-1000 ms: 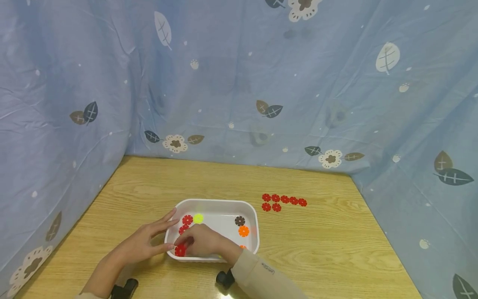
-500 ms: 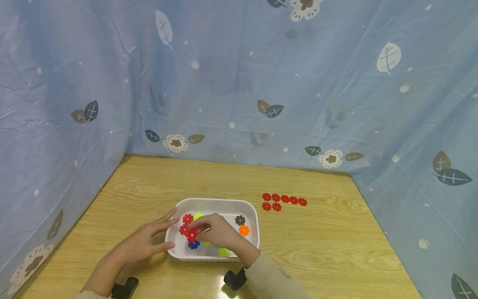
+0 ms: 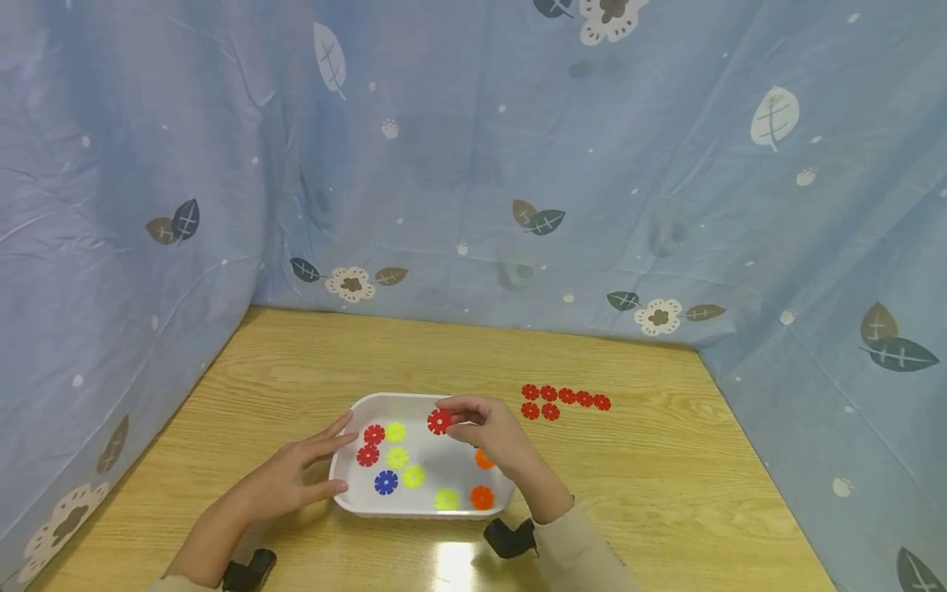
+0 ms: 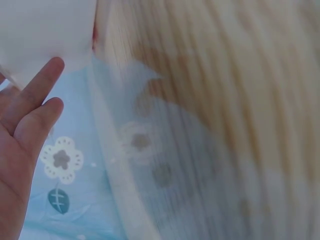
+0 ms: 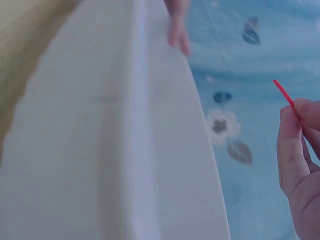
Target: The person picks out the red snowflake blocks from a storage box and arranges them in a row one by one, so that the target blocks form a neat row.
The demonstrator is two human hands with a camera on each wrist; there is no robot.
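My right hand (image 3: 497, 436) pinches a red snowflake disc (image 3: 432, 424) between thumb and finger, above the far right part of a white plastic tray (image 3: 414, 515). Seen edge-on in the right wrist view, the disc (image 5: 283, 91) is a thin red strip at the fingertips. My left hand (image 3: 284, 477) rests at the tray's left rim with its fingers spread and fairly straight. In the tray lie two red discs (image 3: 367, 460), a blue disc (image 3: 381, 483), several yellow discs (image 3: 408, 477) and orange discs (image 3: 482, 503). My right hand partly covers the upper orange one.
Several red discs (image 3: 566, 395) lie on the wooden table (image 3: 651, 493) right of the tray, in a row with two more below its left end. A blue patterned curtain (image 3: 444, 164) encloses the table's back and sides.
My right hand has picked a red disc from the tray's near left part and carried it right and away from me, above the tray. My left hand has stayed at the rim.
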